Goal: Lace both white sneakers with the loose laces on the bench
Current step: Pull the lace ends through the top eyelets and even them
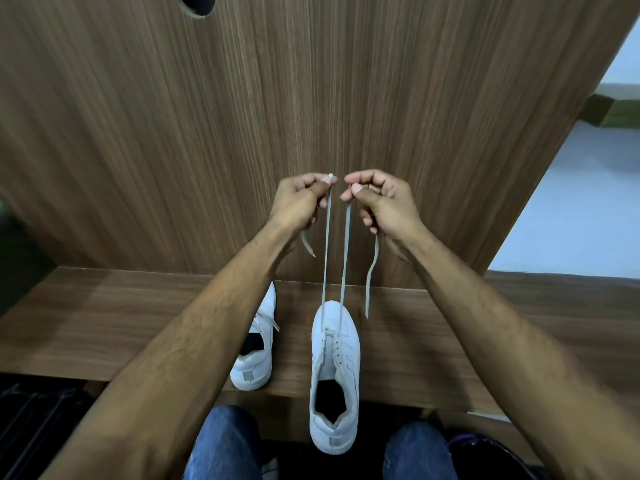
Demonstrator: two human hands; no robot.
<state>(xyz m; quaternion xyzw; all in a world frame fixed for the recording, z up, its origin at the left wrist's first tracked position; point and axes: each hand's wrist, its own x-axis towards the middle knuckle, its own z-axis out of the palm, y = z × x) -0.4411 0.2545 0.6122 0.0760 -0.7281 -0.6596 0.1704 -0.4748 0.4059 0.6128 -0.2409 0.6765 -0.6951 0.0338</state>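
Left sneaker (254, 344) appears laced; right sneaker (335, 372) threaded through lowest eyelets only. Left hand (298, 202) and right hand (384, 202) fingers each pinch a lace (325, 254) end, pulled taut above the surface (104, 323)

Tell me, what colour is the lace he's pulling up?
Pale grey-white lace, seen best in the head view.

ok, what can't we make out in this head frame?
- White low-top sneaker on the left: toe and most eyelets, hidden by the left forearm.
- Grey flat shoelace: its ends inside both hands, covered by fingers of the left hand and right hand.
- White low-top sneaker in the middle: whether its heel rests on the brown wooden bench or overhangs; unclear.
- Dark items below the bench: too dim.
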